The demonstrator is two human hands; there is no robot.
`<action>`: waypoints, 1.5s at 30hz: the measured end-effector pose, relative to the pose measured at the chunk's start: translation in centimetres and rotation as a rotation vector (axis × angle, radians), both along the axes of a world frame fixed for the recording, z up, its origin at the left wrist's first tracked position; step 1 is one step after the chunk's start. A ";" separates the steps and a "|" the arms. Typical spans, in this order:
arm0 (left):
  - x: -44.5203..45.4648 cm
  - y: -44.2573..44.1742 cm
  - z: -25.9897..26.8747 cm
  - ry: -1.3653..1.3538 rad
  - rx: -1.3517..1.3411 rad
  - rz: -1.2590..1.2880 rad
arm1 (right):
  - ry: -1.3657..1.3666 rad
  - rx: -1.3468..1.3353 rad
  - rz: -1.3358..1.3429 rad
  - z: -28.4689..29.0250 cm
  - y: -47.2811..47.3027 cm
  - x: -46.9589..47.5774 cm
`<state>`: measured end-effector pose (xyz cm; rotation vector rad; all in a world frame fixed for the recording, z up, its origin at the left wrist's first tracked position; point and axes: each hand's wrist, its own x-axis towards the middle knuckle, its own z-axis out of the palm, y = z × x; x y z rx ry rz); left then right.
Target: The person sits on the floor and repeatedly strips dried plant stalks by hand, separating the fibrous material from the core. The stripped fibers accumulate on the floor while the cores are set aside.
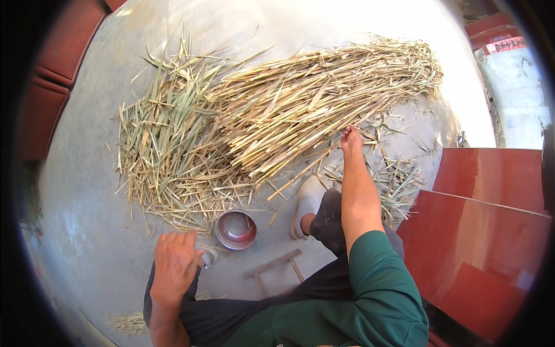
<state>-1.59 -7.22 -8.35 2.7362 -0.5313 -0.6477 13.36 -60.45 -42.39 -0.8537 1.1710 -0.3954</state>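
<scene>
A long bundle of dry, straw-coloured stalks (303, 112) lies across the concrete floor in front of me. My right arm is stretched out, and my right hand (352, 138) is at the bundle's near edge, its fingers bent. Whether it grips a stalk cannot be made out. One loose stalk (295, 178) slants across the floor just left of that hand. My left hand (175, 262) is over my left knee, back upward and thumb apart, with nothing seen in it. Right of it, a round metal basin (236, 230) stands on the floor between my feet.
Greenish leaves and stripped husks (167, 139) are heaped at the bundle's left end. More leaf scraps (396, 182) lie right of my arm. A wooden stool-like frame (275, 264) is between my legs. Red panels (472, 225) stand close on my right; red padded seats (65, 56) line the far left.
</scene>
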 end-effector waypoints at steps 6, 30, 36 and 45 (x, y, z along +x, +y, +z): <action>-0.2 0.6 0.3 -0.137 -0.071 -0.003 | -0.348 0.128 -0.031 3.6 4.8 2.0; 0.2 7.7 -0.2 -0.547 -0.092 0.116 | -0.299 0.459 1.428 25.5 45.5 -17.2; 0.0 9.5 3.4 -0.575 -0.205 0.212 | -0.405 0.487 0.947 25.0 33.0 -8.7; 0.3 7.9 3.6 -0.798 -0.191 0.114 | -0.282 0.352 0.926 25.1 32.0 -7.8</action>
